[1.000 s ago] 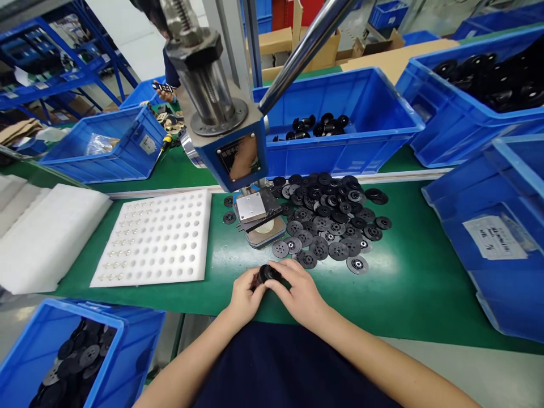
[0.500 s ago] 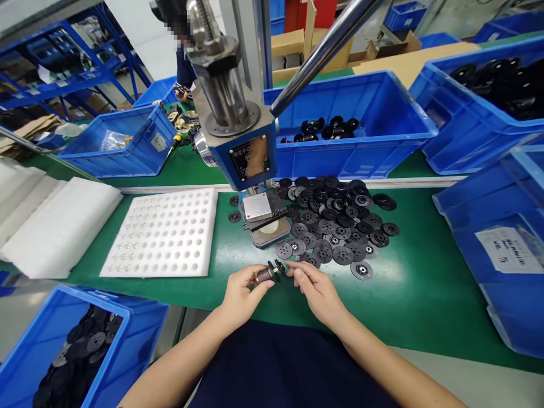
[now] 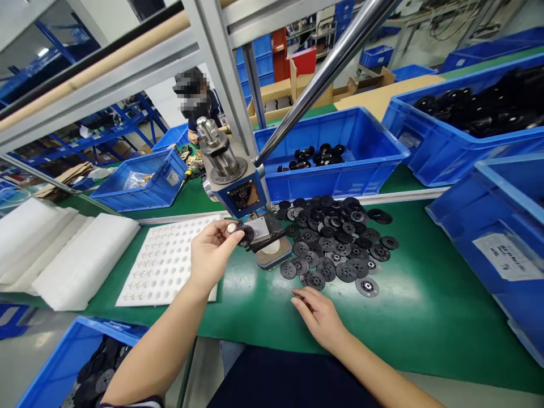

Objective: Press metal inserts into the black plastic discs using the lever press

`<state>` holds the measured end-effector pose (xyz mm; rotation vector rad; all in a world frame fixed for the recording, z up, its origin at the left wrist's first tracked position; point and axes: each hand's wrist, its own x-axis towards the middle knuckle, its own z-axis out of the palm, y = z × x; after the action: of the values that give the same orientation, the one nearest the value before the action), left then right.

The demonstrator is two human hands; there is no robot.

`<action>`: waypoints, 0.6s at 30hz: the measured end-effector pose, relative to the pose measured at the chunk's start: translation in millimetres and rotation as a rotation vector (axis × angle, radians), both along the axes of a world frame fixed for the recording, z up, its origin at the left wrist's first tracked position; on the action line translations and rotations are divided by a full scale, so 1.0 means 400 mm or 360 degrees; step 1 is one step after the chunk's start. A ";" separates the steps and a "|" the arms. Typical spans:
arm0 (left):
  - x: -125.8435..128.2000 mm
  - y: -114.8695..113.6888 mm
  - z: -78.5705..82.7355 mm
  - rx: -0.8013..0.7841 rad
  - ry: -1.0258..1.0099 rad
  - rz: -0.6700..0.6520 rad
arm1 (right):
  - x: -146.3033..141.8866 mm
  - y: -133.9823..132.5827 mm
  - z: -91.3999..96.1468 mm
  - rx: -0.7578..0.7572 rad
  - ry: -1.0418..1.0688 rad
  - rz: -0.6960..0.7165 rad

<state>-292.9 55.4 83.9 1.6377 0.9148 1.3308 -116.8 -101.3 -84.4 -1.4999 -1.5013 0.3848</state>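
Between the thumb and fingers of my left hand [image 3: 211, 252] is a small black-flanged spool [image 3: 245, 235] with a pale round end. It is held right beside the metal plate [image 3: 260, 229] of a hand-lever press [image 3: 242, 195]. My fingers cover part of the spool, and I cannot tell whether it touches the press. My right hand [image 3: 322, 318] is low over the green bench, its fingers loosely bent and apart, with nothing visible in them. Beyond it, a heap of black discs [image 3: 335, 238] lies right of the press base.
A white foam tray [image 3: 164, 286] with rows of holes, some holding small shiny pins, lies left of the press. Blue bins [image 3: 331, 181] of black parts stand behind and at the right [image 3: 505, 255]. The press lever [image 3: 314, 85] slants overhead. A co-worker [image 3: 204, 107] is behind.
My left hand has carried the spool up and left to the press, away from my right hand. My right hand has drawn back slightly toward me. The view has tilted up.
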 end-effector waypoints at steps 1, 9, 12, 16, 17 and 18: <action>0.008 0.014 0.003 0.0036 0.0028 0.0009 | -0.001 0.001 -0.001 0.0004 0.0001 -0.0011; 0.041 0.059 -0.008 0.0178 0.0270 -0.0072 | -0.005 0.007 -0.009 0.0004 0.0059 -0.0032; 0.046 0.062 -0.014 0.0047 0.0153 -0.0219 | 0.003 0.010 0.026 0.0005 0.0086 -0.0043; 0.045 0.065 -0.016 -0.0026 0.0092 -0.0292 | 0.037 0.026 0.168 0.0231 0.0109 -0.0082; 0.044 0.065 -0.016 -0.0031 0.0108 -0.0303 | 0.050 0.032 0.218 0.0318 0.0120 -0.0116; 0.043 0.065 -0.015 -0.0033 0.0129 -0.0314 | 0.062 0.039 0.272 0.0405 0.0131 -0.0164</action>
<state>-275.7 81.4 77.7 1.7283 0.7886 1.1244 -91.9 -85.5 24.3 -1.3366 -1.3475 0.1839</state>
